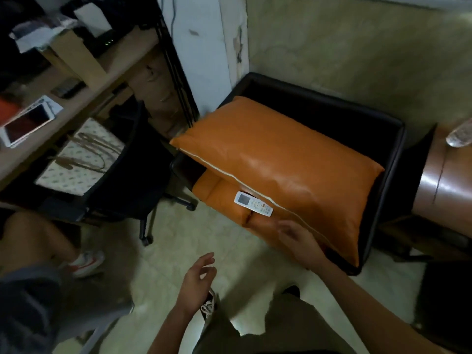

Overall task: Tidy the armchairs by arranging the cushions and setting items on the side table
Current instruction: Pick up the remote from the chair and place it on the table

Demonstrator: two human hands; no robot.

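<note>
A large orange leather cushion (pixel 281 159) lies flat across the black-framed armchair (pixel 390 139), over the orange seat cushion (pixel 219 195). A white remote control (pixel 253 203) rests on the seat cushion's front edge, just beside the big cushion's zipped side. My right hand (pixel 298 241) hovers with relaxed fingers a little below the remote, over the seat's front corner, holding nothing. My left hand (pixel 199 279) hangs over the floor with loosely spread fingers, empty. A brown side table (pixel 447 180) stands right of the armchair.
A clear plastic bottle (pixel 459 135) lies on the side table. A black office chair (pixel 132 175) with a patterned bag (pixel 79 154) stands left of the armchair. Another person's leg and shoe (pixel 84 261) are at the left. A desk (pixel 84 95) carries a tablet and boxes.
</note>
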